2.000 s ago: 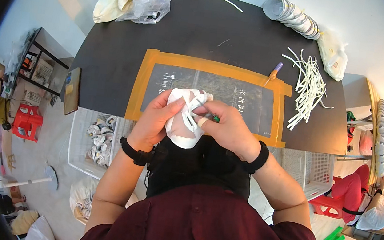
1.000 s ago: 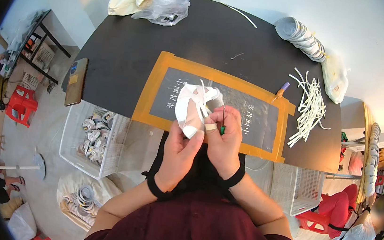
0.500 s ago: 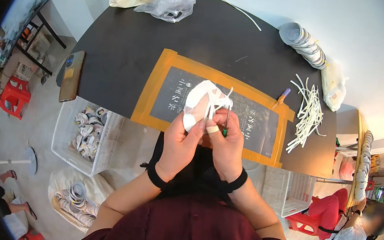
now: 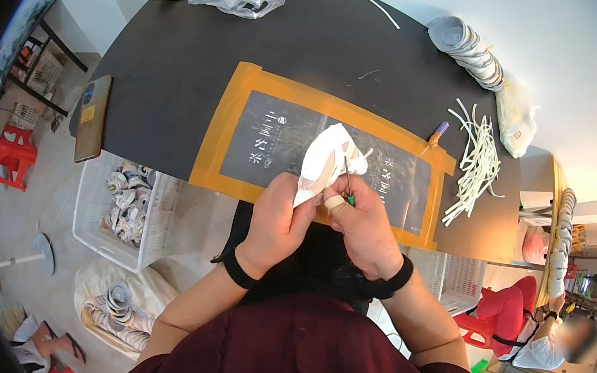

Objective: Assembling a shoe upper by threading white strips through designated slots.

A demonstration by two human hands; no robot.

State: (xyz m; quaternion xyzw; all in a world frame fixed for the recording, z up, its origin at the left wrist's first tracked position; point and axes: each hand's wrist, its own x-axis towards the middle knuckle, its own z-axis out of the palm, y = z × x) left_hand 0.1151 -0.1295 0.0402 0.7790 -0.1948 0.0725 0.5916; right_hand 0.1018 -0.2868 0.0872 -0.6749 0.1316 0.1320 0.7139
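Observation:
My left hand (image 4: 276, 217) pinches the lower left end of a small white shoe upper (image 4: 321, 152) with narrow straps, held up over the dark table. In my right hand (image 4: 364, 223), which has a pale band round one finger, is a thin metal tool with a green handle (image 4: 350, 200), perhaps a hook or awl. Its shaft points up against the straps on the upper's right side. The fingertips of both hands meet at the lower edge. Fingers hide most of the handle and whether the tool's tip passes through a strap.
Beneath lies a dark sheet framed with orange tape (image 4: 217, 140). To its right are a purple-handled tool (image 4: 437, 134), loose white strips (image 4: 475, 170) and stacked uppers (image 4: 468, 51). A phone (image 4: 92, 122) rests at the left edge, above a filled white basket (image 4: 103, 249). A person sits far right.
The upper has tilted and turned in my hands, and its straps lie less spread out. My right wrist has swung outward to the right. The whole view has shifted slightly.

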